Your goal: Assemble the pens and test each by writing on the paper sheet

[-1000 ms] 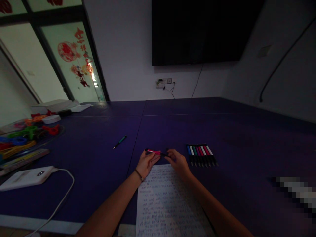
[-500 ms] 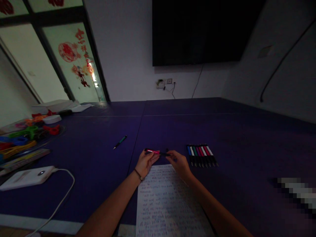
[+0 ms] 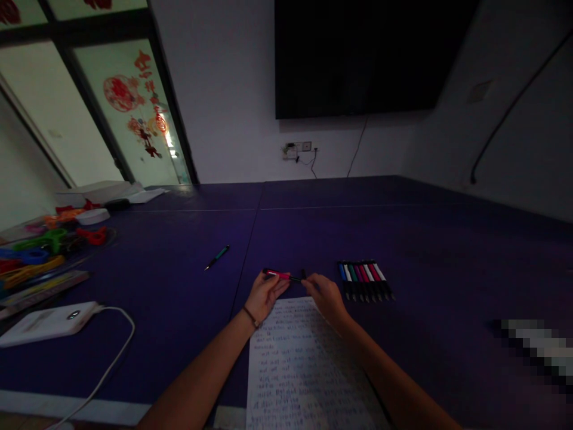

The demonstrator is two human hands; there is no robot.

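My left hand (image 3: 265, 294) is closed around a red pen (image 3: 280, 275) with black ends, held nearly level above the top of a handwritten sheet of paper (image 3: 299, 358). At the pen's dark, thin right end, the fingers of my right hand (image 3: 326, 294) are pinched together. A small black piece (image 3: 304, 273) sticks up at those fingertips; it looks like a pen part, though its join to the pen is unclear. Right of the hands lies a row of several pens (image 3: 364, 280) in blue, white, green, purple and red. A green and black pen (image 3: 217, 257) lies alone to the left.
A white power bank (image 3: 49, 322) with a white cable (image 3: 120, 352) rests on the purple table (image 3: 179, 286) at the left. Behind it are colourful scissors (image 3: 45, 242) and a white roll (image 3: 92, 216). A blurred-out object (image 3: 537, 346) lies far right.
The dark right end of the red pen looks shorter and thinner, and the black piece at my right fingertips shows more plainly and upright. My left hand has hardly moved.
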